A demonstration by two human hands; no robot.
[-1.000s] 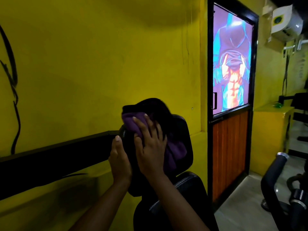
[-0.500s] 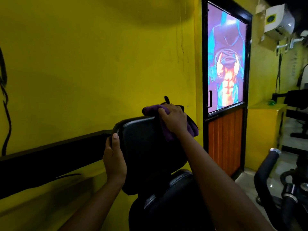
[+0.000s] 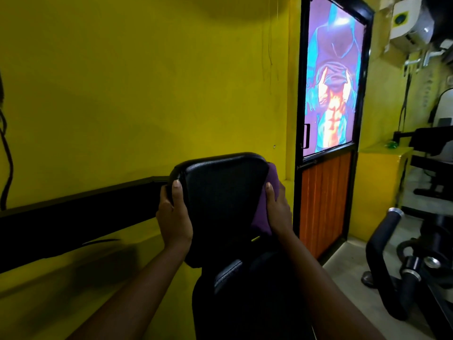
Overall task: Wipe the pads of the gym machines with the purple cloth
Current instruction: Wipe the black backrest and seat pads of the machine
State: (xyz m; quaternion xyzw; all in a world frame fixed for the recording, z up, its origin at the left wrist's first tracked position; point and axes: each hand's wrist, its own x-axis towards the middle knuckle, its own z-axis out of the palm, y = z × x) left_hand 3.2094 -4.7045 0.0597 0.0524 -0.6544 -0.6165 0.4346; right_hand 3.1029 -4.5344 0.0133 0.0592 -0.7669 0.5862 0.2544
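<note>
Flanking rounded leatherette pad (image 3: pixel 221 192), hands (image 3: pixel 175 217).

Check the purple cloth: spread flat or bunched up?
Bunched. The purple cloth sits as a folded wad under the right hand, pressed against the right edge of the black back pad.

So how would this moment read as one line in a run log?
step: wiping back pad | right hand: presses purple cloth on pad's right edge | left hand: grips left edge | seat pad: untouched

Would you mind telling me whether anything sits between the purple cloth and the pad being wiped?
Nothing visible does: the right hand presses the purple cloth directly against the right edge of the black pad.
</note>
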